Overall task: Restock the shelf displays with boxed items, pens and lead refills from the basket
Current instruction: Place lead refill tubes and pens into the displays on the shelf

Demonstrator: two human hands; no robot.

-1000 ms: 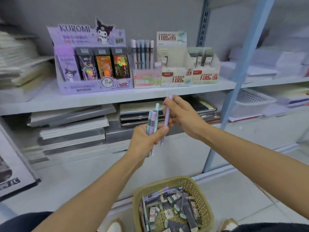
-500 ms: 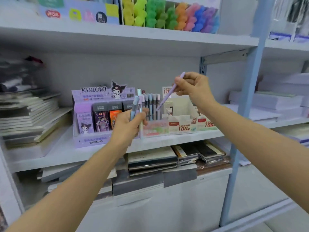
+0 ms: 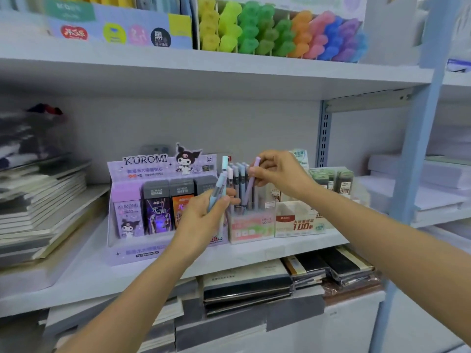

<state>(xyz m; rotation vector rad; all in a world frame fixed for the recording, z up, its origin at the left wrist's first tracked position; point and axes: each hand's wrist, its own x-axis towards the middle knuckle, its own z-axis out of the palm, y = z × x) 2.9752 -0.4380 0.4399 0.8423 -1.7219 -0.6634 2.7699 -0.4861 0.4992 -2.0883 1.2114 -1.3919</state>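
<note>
Pinching purple pen (image 3: 248, 192) near its top end with right hand (image 3: 280, 174), fingers curled round the barrel, tip slanted down-left into the clear pen holder (image 3: 251, 225) among the grey pens (image 3: 238, 182) standing there. Probably not seated yet; cannot see the tip through the holder wall.

Gripping a small bunch of spare pens (image 3: 218, 189) in left hand (image 3: 201, 222), fist closed round the lower barrels, just left of the holder and in front of the Kuromi display (image 3: 142, 200).

Risks, rough order:
- Could jam the slanted tip against a standing pen and tip the row over, given a crowded slot and an angled entry. Worth straightening before pushing down.
- Could shove the light holder back or sideways into the refill box (image 3: 300, 222) right beside it, with no bracing on it.
- Could clip the Kuromi refill cases with left knuckles or the bunch, given how close they hover.
- Could lose a pen from the left bunch if that grip slackens while attention sits on the right hand; would likely hit the shelf (image 3: 84, 276) and roll off the front edge.

Basket out of view, so cannot tell remaining stock.
</note>
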